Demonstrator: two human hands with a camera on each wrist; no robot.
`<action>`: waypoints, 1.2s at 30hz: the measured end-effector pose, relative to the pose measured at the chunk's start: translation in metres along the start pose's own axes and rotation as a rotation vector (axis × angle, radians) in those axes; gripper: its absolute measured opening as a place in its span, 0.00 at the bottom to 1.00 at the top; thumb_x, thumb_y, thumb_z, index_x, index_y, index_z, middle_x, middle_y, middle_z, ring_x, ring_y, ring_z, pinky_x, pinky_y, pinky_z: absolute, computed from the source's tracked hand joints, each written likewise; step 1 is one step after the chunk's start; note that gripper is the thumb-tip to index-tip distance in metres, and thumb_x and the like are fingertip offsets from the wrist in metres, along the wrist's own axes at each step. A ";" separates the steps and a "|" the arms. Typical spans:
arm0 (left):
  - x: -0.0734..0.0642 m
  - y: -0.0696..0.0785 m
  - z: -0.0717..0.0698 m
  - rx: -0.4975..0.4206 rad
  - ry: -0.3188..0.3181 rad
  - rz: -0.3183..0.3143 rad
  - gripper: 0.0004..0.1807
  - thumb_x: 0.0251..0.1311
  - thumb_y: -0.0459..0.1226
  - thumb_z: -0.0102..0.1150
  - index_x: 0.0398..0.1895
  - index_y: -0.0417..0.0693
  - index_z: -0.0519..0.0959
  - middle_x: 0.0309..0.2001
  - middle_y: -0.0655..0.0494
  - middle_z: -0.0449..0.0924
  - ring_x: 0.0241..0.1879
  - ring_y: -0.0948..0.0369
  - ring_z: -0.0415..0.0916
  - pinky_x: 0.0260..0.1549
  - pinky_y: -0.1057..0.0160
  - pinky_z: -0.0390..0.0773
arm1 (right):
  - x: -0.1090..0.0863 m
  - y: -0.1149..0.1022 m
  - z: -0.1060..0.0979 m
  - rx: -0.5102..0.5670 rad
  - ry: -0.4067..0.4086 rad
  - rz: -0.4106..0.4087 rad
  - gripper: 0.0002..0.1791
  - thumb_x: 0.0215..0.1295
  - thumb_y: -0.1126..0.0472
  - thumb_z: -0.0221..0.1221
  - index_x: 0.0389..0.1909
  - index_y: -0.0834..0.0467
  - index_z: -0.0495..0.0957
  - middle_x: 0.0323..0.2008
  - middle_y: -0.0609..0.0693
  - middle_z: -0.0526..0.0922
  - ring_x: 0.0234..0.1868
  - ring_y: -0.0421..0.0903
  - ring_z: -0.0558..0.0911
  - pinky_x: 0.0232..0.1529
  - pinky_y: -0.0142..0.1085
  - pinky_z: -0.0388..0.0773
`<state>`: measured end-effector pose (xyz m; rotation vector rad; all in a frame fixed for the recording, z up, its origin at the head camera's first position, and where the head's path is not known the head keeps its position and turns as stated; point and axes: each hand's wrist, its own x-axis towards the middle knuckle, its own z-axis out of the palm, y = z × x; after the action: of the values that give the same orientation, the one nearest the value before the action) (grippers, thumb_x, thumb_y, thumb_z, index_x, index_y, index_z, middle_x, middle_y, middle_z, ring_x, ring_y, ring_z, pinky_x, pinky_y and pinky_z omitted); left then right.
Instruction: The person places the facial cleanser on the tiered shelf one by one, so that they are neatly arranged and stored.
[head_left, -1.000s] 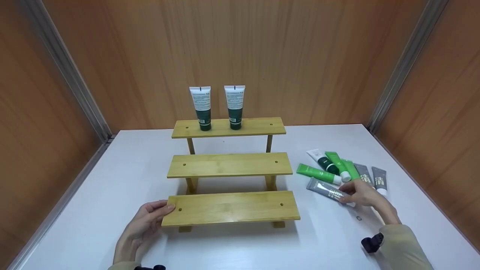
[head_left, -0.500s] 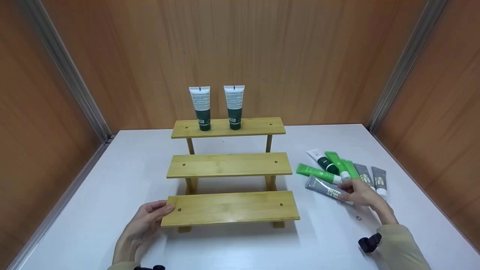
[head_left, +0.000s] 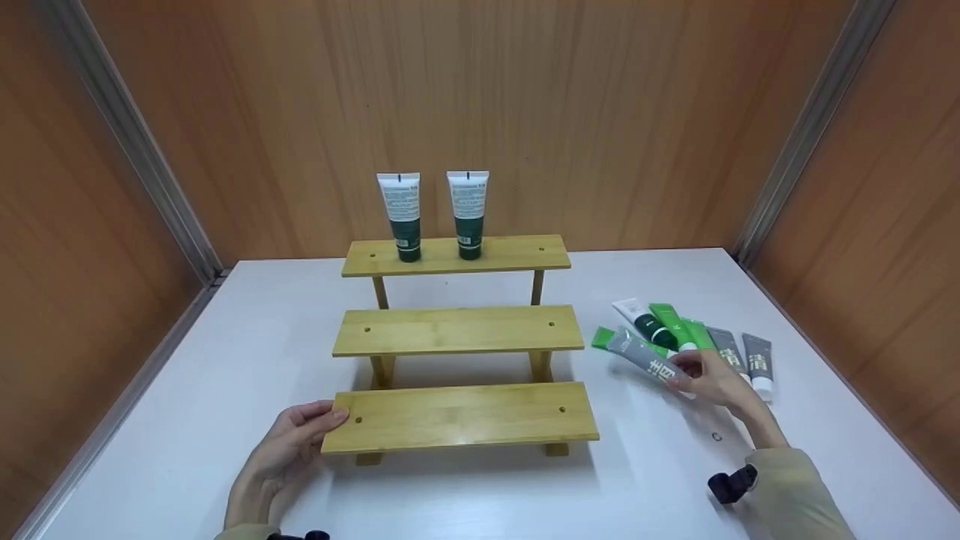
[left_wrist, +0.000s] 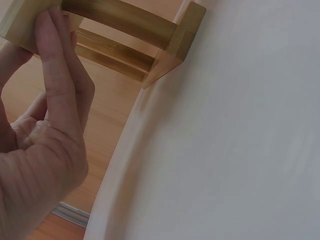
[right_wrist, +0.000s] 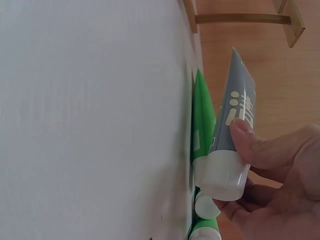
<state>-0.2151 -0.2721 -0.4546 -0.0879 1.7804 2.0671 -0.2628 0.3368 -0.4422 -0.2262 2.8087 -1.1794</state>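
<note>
My left hand (head_left: 289, 442) pinches the left end of the lowest board of a three-step bamboo display rack (head_left: 457, 420), thumb on top and fingers beneath. In the left wrist view the fingers (left_wrist: 57, 75) press against the board's underside. On the right, my right hand (head_left: 712, 382) pinches a grey squeeze tube (head_left: 641, 354) near its white cap (right_wrist: 225, 175). That tube is tilted, its flat end raised above a green tube (head_left: 602, 337) lying on the table. Two white and dark green tubes (head_left: 405, 217) stand cap down on the rack's top board.
Beside the right hand lie a white and dark green tube (head_left: 645, 322), more green tubes (head_left: 671, 322) and two grey tubes (head_left: 759, 364). Wood-grain panels (head_left: 480, 112) enclose the white table (head_left: 225, 360) at the back and sides. A small ring-shaped mark (head_left: 716, 436) shows near the right wrist.
My right hand has lifted the grey tube off the table and moved it slightly left, its flat end rising over the green tube. The left hand stays on the rack.
</note>
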 end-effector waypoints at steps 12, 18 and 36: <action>0.000 -0.001 0.000 -0.015 -0.007 0.004 0.09 0.69 0.37 0.60 0.50 0.48 0.82 0.43 0.59 0.89 0.44 0.65 0.87 0.45 0.71 0.85 | 0.003 -0.013 0.005 0.104 0.041 0.074 0.25 0.65 0.66 0.64 0.59 0.76 0.73 0.46 0.61 0.81 0.42 0.42 0.76 0.38 0.25 0.76; 0.000 -0.001 -0.001 -0.020 -0.012 0.006 0.11 0.70 0.37 0.59 0.52 0.47 0.82 0.43 0.59 0.89 0.44 0.65 0.87 0.45 0.70 0.86 | 0.004 -0.021 0.005 0.164 0.043 0.066 0.27 0.65 0.65 0.64 0.60 0.75 0.71 0.48 0.59 0.81 0.43 0.39 0.76 0.40 0.24 0.77; -0.002 0.001 0.000 -0.003 -0.037 0.016 0.16 0.70 0.38 0.59 0.57 0.42 0.79 0.44 0.59 0.89 0.45 0.66 0.87 0.46 0.71 0.85 | 0.007 -0.058 0.006 0.365 0.102 -0.016 0.28 0.69 0.68 0.60 0.65 0.77 0.65 0.53 0.60 0.78 0.45 0.33 0.78 0.48 0.21 0.78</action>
<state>-0.2139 -0.2721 -0.4530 -0.0357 1.7620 2.0688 -0.2624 0.2912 -0.4054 -0.1636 2.6086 -1.7197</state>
